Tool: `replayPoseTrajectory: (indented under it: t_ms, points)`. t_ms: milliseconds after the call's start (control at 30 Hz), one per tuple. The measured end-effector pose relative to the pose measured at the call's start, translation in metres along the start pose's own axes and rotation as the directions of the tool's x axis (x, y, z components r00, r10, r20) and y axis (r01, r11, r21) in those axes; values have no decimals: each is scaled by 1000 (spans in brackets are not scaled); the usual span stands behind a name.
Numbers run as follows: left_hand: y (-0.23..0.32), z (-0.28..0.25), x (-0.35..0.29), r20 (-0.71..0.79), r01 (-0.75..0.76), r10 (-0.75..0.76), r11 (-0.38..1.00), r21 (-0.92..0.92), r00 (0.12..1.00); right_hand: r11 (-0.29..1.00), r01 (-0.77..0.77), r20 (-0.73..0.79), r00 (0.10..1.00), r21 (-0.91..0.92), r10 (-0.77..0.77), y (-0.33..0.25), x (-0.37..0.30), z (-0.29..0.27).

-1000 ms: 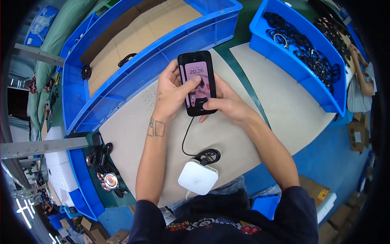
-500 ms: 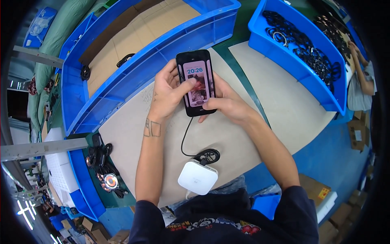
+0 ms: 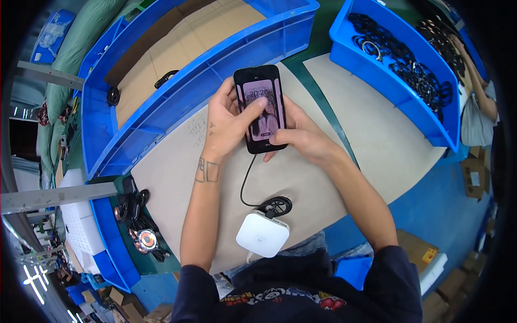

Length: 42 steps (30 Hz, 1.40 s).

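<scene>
A black smartphone (image 3: 272,116) with a lit pinkish screen is held upright between both hands above the work surface. My left hand (image 3: 227,121) grips its left edge, and the thumb lies across the upper part of the screen. On the other side, my right hand (image 3: 306,137) clasps the lower right edge, its thumb at the bottom of the screen; the fingers behind the phone are mostly hidden. A thin black cable (image 3: 243,185) runs from the phone's lower end to a coil beside a white square box (image 3: 263,235) with ports, near my body.
A large blue bin (image 3: 215,70) lined with cardboard stands at the far left, two small black cable coils inside. Another blue bin (image 3: 398,99) at far right holds many black cables. Black cables and a round coppery device (image 3: 145,241) lie at left. A co-worker's arm (image 3: 479,91) shows at right.
The phone's screen shows a different picture, and my left thumb has shifted slightly up and to the right over it. The co-worker's arm at the right has moved. The white box stays put.
</scene>
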<state>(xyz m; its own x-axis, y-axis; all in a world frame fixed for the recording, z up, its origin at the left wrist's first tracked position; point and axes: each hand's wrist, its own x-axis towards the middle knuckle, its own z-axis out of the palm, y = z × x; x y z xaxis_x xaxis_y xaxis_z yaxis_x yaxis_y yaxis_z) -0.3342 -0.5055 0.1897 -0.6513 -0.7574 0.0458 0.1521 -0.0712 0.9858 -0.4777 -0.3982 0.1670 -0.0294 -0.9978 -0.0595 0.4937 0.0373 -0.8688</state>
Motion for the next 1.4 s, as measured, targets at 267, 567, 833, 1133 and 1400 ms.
replayPoseTrajectory:
  t_ms: [267,567,833,1133,1400]
  points:
    - [-5,-6,-1,28,-91,89,989,115,996,1000,-2,23,1000,8,2,0,-1,0]
    - [-6,-1,-2,-12,-93,95,989,113,995,1000,-13,-9,1000,-13,13,-1,-2,1]
    - [-6,-6,1,-7,-34,34,999,21,999,1000,-17,4,1000,-10,17,1,0,0]
    - [-4,-4,0,7,-72,72,997,19,997,999,-17,5,1000,-42,17,1,0,-1]
    - [-3,-3,-1,8,-78,78,990,115,997,999,-14,0,1000,-35,14,0,-1,1]
